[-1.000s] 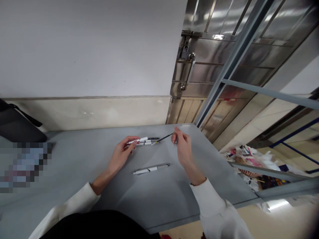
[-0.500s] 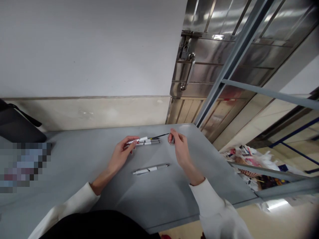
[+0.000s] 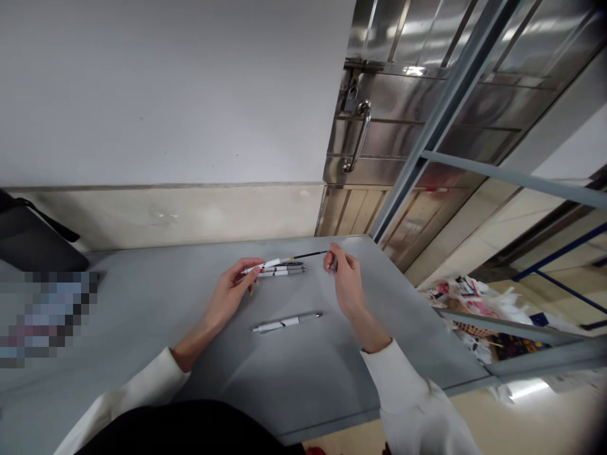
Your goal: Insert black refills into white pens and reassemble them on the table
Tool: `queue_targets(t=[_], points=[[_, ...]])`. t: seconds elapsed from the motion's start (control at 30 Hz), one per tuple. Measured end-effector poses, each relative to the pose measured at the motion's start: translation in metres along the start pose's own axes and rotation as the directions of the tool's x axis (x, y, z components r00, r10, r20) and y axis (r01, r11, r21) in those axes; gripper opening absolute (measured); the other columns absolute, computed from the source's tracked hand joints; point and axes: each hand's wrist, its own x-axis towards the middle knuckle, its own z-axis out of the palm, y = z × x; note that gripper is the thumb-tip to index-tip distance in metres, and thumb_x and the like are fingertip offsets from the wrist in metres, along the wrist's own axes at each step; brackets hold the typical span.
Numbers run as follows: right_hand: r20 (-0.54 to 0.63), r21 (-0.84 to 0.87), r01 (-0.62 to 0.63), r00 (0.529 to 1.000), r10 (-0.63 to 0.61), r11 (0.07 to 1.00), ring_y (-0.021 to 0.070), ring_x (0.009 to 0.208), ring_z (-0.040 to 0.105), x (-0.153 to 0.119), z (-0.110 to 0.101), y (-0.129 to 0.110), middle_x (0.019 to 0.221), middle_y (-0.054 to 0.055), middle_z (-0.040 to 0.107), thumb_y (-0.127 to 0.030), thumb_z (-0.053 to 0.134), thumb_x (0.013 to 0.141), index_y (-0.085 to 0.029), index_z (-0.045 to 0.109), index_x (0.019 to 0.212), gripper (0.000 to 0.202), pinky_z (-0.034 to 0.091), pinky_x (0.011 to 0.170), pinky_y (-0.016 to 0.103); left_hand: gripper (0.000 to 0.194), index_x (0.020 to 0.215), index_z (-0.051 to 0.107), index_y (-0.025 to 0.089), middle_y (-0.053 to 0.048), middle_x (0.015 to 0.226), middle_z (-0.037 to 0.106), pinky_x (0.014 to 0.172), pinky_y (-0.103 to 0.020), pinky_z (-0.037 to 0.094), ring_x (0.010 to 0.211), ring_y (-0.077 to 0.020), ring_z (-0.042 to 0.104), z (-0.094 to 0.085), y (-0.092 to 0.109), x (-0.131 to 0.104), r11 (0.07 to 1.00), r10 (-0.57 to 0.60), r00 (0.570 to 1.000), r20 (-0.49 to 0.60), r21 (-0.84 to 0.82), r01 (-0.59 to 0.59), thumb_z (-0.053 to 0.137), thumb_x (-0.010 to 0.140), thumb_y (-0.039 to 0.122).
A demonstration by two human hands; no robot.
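Note:
My left hand (image 3: 233, 287) pinches a white pen barrel (image 3: 271, 264) above the grey table. A thin dark refill (image 3: 310, 254) with a yellowish part stretches from the barrel's open end to my right hand (image 3: 345, 278), whose fingers are closed on its far end. A small grey piece also shows in my right hand. Just below the held barrel, several white and grey pens (image 3: 289, 270) lie side by side. One more white pen (image 3: 283, 323) with a silver tip lies by itself nearer my body.
The grey table (image 3: 190, 379) meets a wall at its back edge. At the far left are a dark bag (image 3: 38, 240) and a blurred, pixelated item (image 3: 47, 319). A metal frame post (image 3: 441, 114) rises at the right, beside a shelf of bagged goods (image 3: 488, 306).
My right hand has shifted slightly right and the refill has slid farther out of the barrel, with more of it showing. My left hand stays in place.

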Motion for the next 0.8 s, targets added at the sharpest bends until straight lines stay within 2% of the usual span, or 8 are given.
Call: queue_targets(t=[0.17,0.27,0.43,0.57,0.8], points=[[0.015,-0.035,-0.005,1.000,0.006,0.999,0.0165,0.061,0.045,0.001,-0.001,0.005,0.061,0.000,0.049,-0.060,0.058,0.096,-0.023,0.050,0.058,0.054,0.037,0.063,0.033,0.034,0.115,0.074,0.022,-0.004,0.093,0.073,0.067,-0.029,0.050,0.073,-0.0176,0.060,0.001,0.000,0.000,1.000,0.012,1.000,0.018,-0.006,-0.012,0.066,0.095,0.048],[0.038,-0.136,0.024,0.999,-0.019,0.990,0.0171,0.063,0.047,0.000,0.000,0.004,0.062,0.000,0.051,-0.060,0.054,0.098,-0.023,0.051,0.059,0.054,0.038,0.064,0.032,0.035,0.116,0.074,0.022,-0.003,0.092,0.072,0.067,-0.028,0.049,0.072,-0.0168,0.059,0.001,-0.001,-0.001,1.000,0.010,1.000,0.027,-0.011,-0.010,0.066,0.095,0.049],[0.230,-0.331,0.159,0.970,-0.085,0.930,0.0213,0.071,0.058,-0.005,0.006,-0.001,0.074,0.003,0.064,-0.055,0.055,0.098,-0.024,0.065,0.079,0.038,0.043,0.068,0.033,0.035,0.117,0.075,0.023,-0.003,0.100,0.073,0.065,-0.027,0.047,0.071,-0.0156,0.056,0.000,-0.003,-0.001,1.000,-0.003,1.000,0.021,0.009,0.003,0.067,0.095,0.049],[0.342,-0.370,0.243,0.933,-0.112,0.896,0.0228,0.075,0.064,-0.011,0.013,-0.001,0.089,0.005,0.073,-0.047,0.058,0.097,-0.026,0.067,0.092,0.023,0.048,0.069,0.034,0.036,0.118,0.076,0.024,-0.004,0.109,0.074,0.062,-0.027,0.044,0.069,-0.0149,0.055,0.000,-0.006,-0.001,0.999,-0.010,1.000,0.018,0.049,0.009,0.067,0.095,0.050],[0.360,-0.387,0.278,0.923,-0.134,0.879,0.0226,0.075,0.064,-0.011,0.013,0.002,0.094,0.007,0.075,-0.045,0.059,0.097,-0.026,0.069,0.095,0.021,0.051,0.071,0.036,0.034,0.118,0.077,0.025,-0.005,0.116,0.076,0.066,-0.028,0.045,0.078,-0.0182,0.061,0.000,-0.006,-0.001,0.995,0.015,0.999,0.028,0.097,-0.018,0.065,0.097,0.049]])
